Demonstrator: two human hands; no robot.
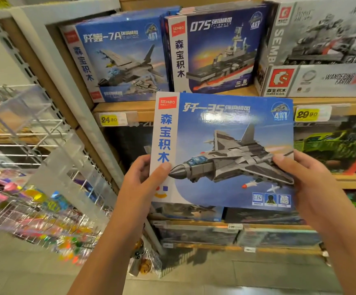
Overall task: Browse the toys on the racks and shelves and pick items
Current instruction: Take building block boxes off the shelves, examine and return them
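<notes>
I hold a blue Sembo building-block box [226, 133] with a grey fighter jet on its front, upright and facing me, in front of the shelves. My left hand [139, 184] grips its lower left edge, thumb on the front. My right hand [309, 179] grips its lower right edge, thumb over the jet's wing. The fingers behind the box are hidden.
On the upper wooden shelf [130, 107] stand a jet box [117, 60], a warship box [213, 50] and grey tank boxes [321, 47]. Yellow price tags [109, 119] sit on the shelf edge. A green vehicle box [332, 143] is right. A wire rack [34, 188] of small colourful toys stands left.
</notes>
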